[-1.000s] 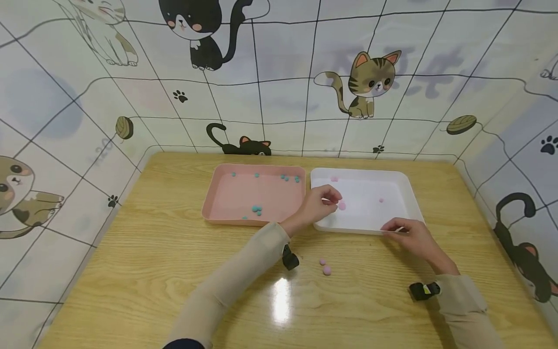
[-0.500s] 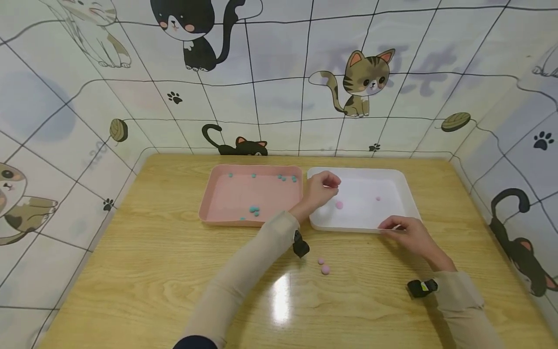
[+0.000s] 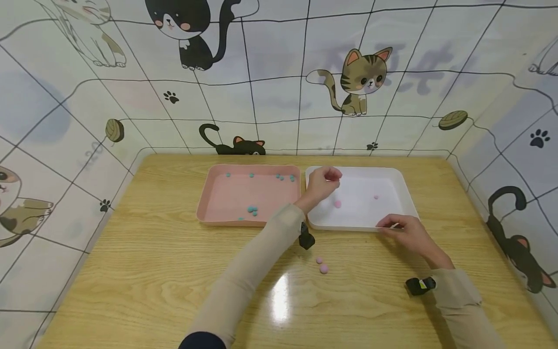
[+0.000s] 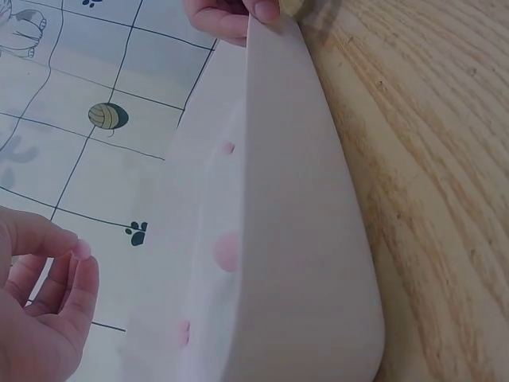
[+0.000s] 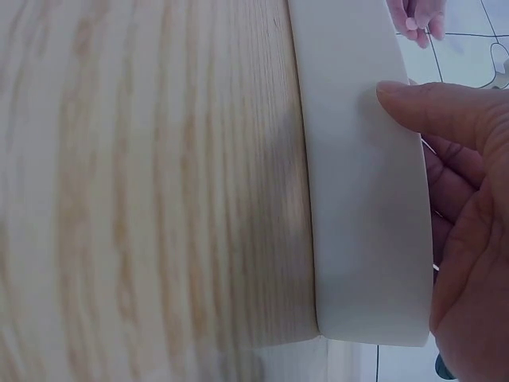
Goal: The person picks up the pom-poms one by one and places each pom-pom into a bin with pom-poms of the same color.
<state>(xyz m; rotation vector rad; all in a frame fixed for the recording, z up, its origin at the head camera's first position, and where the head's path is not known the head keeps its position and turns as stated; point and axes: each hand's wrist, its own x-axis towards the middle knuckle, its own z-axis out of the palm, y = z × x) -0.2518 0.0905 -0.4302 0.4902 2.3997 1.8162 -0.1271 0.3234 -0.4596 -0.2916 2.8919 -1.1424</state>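
My left hand [image 3: 322, 184] is over the back left part of the white tray [image 3: 362, 215]. In the left wrist view its thumb and forefinger pinch a small pink ball [image 4: 82, 249] above the tray. My right hand [image 3: 404, 230] grips the tray's near rim toward the right, thumb outside on the wall and fingers over the inner side, as the right wrist view shows. Inside the tray lie a larger pink ball [image 3: 337, 204] and a smaller pink ball [image 3: 376, 197]. Another pink piece [image 4: 184, 333] shows there in the left wrist view.
A pink tray [image 3: 226, 203] with several small teal balls [image 3: 250, 209] stands just left of the white one. Two pink balls [image 3: 323, 268] lie on the wooden table [image 3: 152, 271] in front of the trays. A cat-patterned sheet [image 3: 279, 102] surrounds the table's back and sides.
My left hand has moved back, away from the larger pink ball, and now covers the tray's back left area in the head view. The right hand keeps its grip on the rim.
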